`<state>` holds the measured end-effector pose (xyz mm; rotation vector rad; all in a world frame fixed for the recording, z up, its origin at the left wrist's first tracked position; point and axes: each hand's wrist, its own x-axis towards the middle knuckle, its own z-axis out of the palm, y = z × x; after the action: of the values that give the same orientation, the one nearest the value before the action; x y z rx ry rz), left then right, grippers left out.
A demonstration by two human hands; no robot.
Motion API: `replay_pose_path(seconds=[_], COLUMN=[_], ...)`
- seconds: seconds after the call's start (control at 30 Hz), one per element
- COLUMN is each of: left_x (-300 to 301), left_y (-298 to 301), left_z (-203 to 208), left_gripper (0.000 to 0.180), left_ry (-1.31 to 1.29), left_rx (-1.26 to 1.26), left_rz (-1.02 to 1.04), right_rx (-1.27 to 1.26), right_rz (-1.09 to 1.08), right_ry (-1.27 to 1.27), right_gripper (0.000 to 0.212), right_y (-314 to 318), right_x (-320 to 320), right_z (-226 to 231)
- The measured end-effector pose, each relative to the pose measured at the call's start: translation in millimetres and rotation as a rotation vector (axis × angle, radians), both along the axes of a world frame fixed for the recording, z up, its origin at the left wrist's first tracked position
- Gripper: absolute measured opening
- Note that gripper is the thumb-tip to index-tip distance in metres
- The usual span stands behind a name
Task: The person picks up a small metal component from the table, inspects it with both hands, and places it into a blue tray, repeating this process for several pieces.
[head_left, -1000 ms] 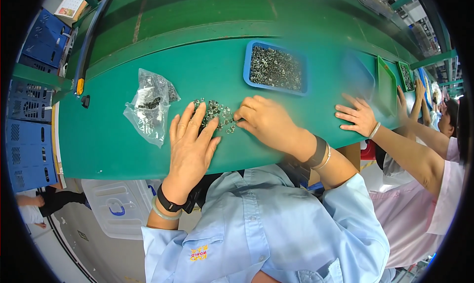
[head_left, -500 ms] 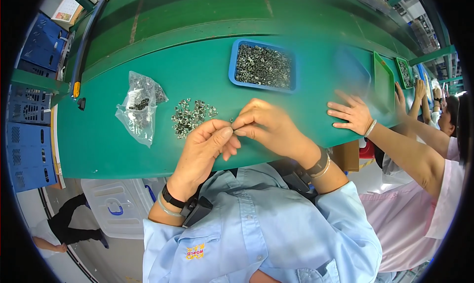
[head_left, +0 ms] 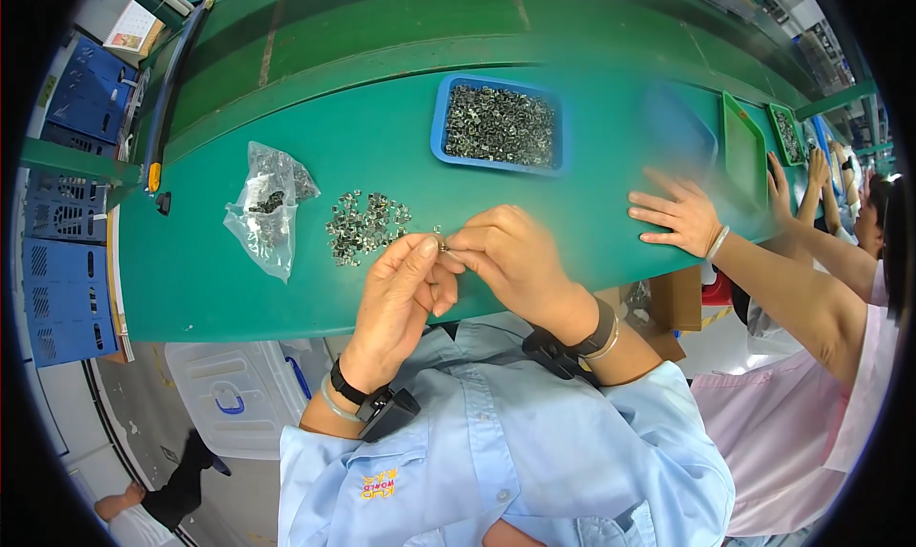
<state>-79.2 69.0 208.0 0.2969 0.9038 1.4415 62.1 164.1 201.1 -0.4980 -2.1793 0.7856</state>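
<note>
My left hand [head_left: 403, 284] and my right hand [head_left: 510, 259] meet over the near part of the green table, fingertips almost touching. Between them is a small shiny metal piece [head_left: 443, 247], pinched by both thumbs and forefingers; its exact shape is too small to make out. Just left of my left fingertips lies a loose pile of small metal clip-like pieces [head_left: 363, 224]. Beyond my hands sits a blue tray [head_left: 435, 132] filled with many similar small pieces. A clear plastic bag [head_left: 272, 208] holding more metal pieces rests left of the pile.
A co-worker's hand [head_left: 679, 213] lies on the green table [head_left: 191, 289] to my right, near a green tray [head_left: 744, 156]. Blue crates [head_left: 67, 299] stand at the left. Below the table's front edge are a lidded clear box [head_left: 234, 399] and a cardboard box [head_left: 676, 304].
My right hand has shifted slightly down and its fingers have curled in more around the small piece. The person walking at the lower left has moved. The view has shifted a little.
</note>
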Motion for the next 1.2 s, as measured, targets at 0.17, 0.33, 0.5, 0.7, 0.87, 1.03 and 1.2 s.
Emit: replay_pose_path(seconds=[0.17, 0.33, 0.5, 0.7, 0.87, 1.03, 1.2], left_x=[-1, 3, 6, 8, 15, 18, 15], left_y=[0, -2, 0, 2, 1, 0, 0], left_z=[2, 5, 7, 4, -2, -11, -3], left_gripper=[0.017, 0.017, 0.016, 0.015, 0.013, 0.012, 0.012], left_ry=[0.019, 0.04, 0.033, 0.019, -0.034, -0.064, 0.098], left_rx=[0.019, 0.027, 0.042, 0.045, 0.074, 0.1, 0.039], left_rz=[-0.057, -0.06, -0.07, -0.083, -0.042, -0.008, -0.032], right_rx=[-0.214, -0.246, -0.209, -0.15, -0.188, -0.2, -0.097], right_rz=[0.06, 0.056, 0.054, 0.051, 0.043, 0.048, 0.044], right_ry=[0.046, 0.042, 0.051, 0.077, 0.086, 0.116, 0.066], right_gripper=[0.013, 0.012, 0.012, 0.012, 0.013, 0.014, 0.014], right_y=[1, -2, -1, -1, -5, -7, -3], right_x=[5, 7, 11, 13, 15, 14, 17], right_z=[3, 5, 4, 3, 2, -2, -1])
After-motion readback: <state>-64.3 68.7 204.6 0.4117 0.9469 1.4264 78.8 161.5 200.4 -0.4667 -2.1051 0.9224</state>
